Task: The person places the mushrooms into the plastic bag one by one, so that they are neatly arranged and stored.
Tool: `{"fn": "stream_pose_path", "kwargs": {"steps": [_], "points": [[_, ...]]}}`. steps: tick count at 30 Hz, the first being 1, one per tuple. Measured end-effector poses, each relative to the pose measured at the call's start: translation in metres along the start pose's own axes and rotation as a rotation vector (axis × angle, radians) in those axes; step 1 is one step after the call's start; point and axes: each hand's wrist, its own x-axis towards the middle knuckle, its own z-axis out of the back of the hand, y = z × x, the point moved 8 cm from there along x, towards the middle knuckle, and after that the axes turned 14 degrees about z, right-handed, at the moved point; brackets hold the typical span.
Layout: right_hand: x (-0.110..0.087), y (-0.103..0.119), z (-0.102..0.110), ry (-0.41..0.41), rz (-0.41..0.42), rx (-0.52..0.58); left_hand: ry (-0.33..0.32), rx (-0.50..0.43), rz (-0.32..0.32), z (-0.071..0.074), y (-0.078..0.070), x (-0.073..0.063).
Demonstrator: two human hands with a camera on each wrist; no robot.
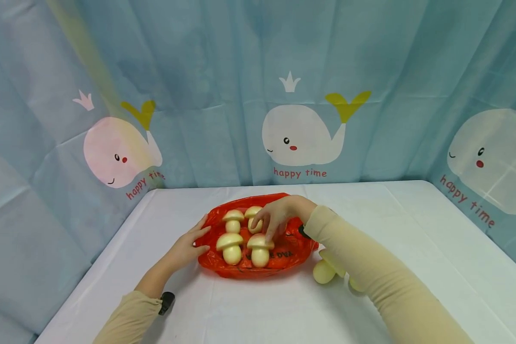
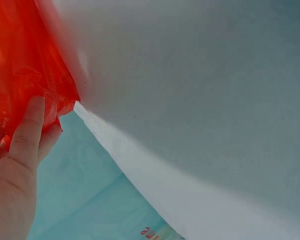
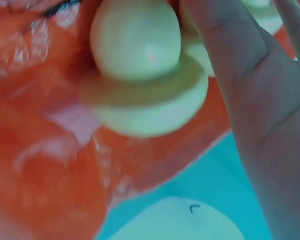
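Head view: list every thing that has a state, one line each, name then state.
red plastic bag: lying flat on the table, crumpled, with four mushrooms on it.
toy mushrooms on the bag: four, lying in two rows.
toy mushrooms off the bag: on the table, partly hidden by the right sleeve.
left hand: fingers straight, touching the bag's left edge.
right hand: fingertips touching the front right mushroom's cap.

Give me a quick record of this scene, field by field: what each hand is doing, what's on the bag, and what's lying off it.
Surface: white table
Bag: red plastic bag, lying flat
On bag: four toy mushrooms, cream-coloured
Left hand: fingers straight, resting on the bag's left edge
Right hand: fingertips on the cap of the front right mushroom
Off bag: more cream toy pieces beside it, partly hidden under the right forearm
Backdrop: blue whale-print curtain
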Motion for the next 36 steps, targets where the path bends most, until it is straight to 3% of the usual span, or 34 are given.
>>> {"fn": "stream_pose_path", "kwargs": {"steps": [7,14,26,36], "points": [[-0.018,0.004,0.009,-0.037,-0.001,0.059,-0.004,-0.007,0.0,0.0,-0.001,-0.001],[-0.042,0.008,0.018,-0.053,0.025,-0.011,-0.027,0.009,-0.046,0.0,-0.008,-0.004],[-0.072,-0.002,0.032,-0.221,0.065,0.003,-0.019,-0.008,-0.014,-0.001,-0.004,-0.004],[-0.098,-0.004,0.031,-0.292,0.105,-0.041,-0.023,-0.007,-0.021,0.0,-0.001,-0.001]]}}
